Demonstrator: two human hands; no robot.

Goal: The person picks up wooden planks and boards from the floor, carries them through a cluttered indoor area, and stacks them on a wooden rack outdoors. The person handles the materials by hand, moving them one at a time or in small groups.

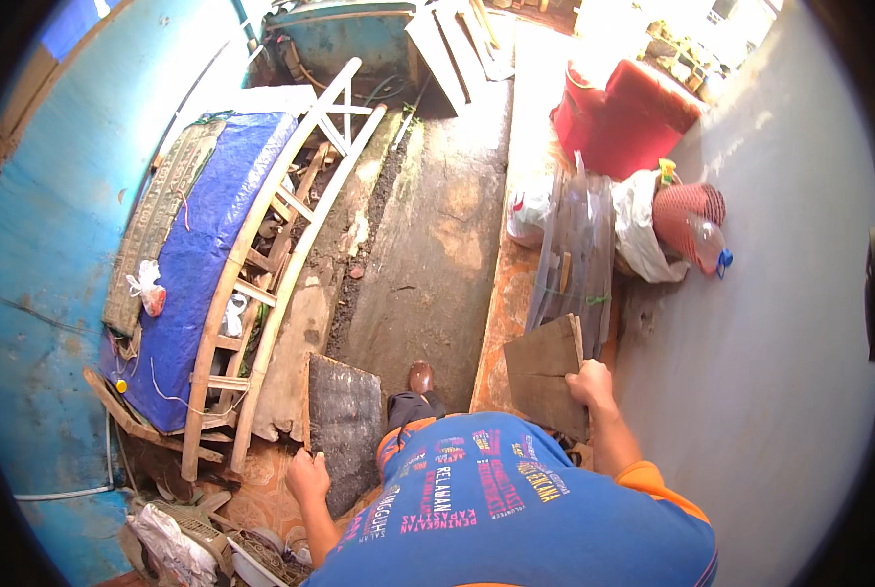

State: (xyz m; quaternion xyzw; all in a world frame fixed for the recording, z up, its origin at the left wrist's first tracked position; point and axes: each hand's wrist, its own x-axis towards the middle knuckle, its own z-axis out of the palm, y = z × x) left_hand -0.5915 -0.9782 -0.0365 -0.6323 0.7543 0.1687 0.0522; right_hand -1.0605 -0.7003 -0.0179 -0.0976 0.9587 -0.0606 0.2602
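My left hand (307,475) is closed on the lower left edge of a dark, weathered board (345,419), which hangs beside my left leg. On the other side, my right hand (590,383) grips the right edge of a brown wooden board (543,368). A second thin edge shows along that board's right side, so it may be a stack; I cannot tell. Both boards are held upright or slightly tilted, apart from each other. My body covers part of the floor between them, and one brown shoe (420,376) shows ahead.
A bamboo ladder (224,293) leans along a blue tarp (224,196) at left. At right stand grey sheets (567,264), a white sack (641,225), a red basket (680,210) and a red armchair (625,117). A concrete strip (437,235) runs ahead. Clutter (203,543) lies at lower left.
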